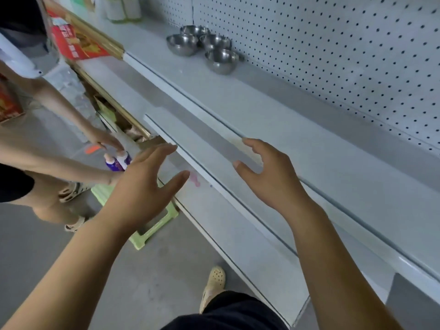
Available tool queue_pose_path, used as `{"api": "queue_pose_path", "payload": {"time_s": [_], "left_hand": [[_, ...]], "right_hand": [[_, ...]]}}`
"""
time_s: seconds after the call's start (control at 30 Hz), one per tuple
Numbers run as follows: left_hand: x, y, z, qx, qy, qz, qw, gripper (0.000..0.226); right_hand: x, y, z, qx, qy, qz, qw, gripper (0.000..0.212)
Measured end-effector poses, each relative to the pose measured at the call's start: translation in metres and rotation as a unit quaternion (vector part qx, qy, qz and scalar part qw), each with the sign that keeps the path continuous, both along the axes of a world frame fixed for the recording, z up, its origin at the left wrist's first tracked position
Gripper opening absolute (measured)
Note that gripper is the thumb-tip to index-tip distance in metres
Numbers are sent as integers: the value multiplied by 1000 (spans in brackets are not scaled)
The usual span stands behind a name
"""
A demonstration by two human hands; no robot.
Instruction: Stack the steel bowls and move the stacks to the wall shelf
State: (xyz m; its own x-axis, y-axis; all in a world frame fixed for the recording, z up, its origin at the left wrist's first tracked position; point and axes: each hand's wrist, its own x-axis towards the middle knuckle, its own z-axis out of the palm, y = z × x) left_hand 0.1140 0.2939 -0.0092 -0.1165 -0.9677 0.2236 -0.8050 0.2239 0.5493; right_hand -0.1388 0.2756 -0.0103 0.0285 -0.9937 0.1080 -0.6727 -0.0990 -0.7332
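— Where are the steel bowls (202, 47)?
— Four, clustered at the shelf's (285, 120) back edge, by the pegboard wall (333, 55).
— The hands?
— Left hand (147, 184) and right hand (266, 172) are both empty, fingers loosely spread; the right hovers over the shelf's front edge.

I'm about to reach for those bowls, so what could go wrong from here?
The steel bowls sit loose and unstacked on the shelf, well away from the empty left hand and right hand; a hurried reach could knock one off. Another person's hand works close beside the left hand, so arms may collide.
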Motion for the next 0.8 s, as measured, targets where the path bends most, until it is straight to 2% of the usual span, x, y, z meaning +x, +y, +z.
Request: {"api": "queue_pose_path", "payload": {"time_s": [0.27,0.53,0.8], "left_hand": [[16,-127,4,-13,19,20,1000,64],[36,-234,5,-14,44,32,998,67],[62,-368,12,3,45,-10,999,73]], "right_hand": [[18,-128,16,-10,20,14,1000,53],[39,-226,24,-14,-6,-35,999,52],[63,-312,12,0,-41,-95,995,73]]}}
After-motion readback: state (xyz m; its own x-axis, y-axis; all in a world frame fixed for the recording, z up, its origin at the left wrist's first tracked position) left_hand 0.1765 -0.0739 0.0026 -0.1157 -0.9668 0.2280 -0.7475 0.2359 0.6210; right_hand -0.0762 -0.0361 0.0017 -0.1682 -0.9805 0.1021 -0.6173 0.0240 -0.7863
